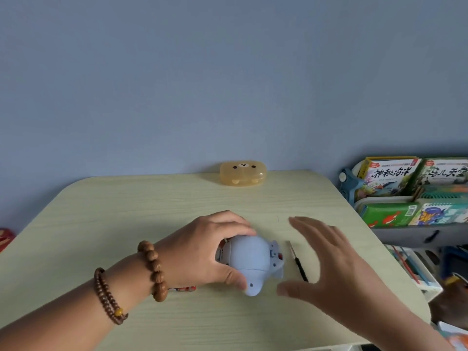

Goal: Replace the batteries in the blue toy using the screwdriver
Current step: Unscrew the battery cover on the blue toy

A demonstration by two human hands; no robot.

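Right now my left hand (202, 252) is wrapped around the blue toy (249, 264), which sits on the table (101, 211). My right hand (326, 262) floats spread wide, holding nothing, just right of the toy. Under that hand, beside the toy, lies the screwdriver (298, 262).

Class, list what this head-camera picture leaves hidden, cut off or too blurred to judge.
- Blue toy: its left side is covered by the left hand.
- Screwdriver: partly hidden behind the blurred right hand.
- Red item: cut off by the left edge.
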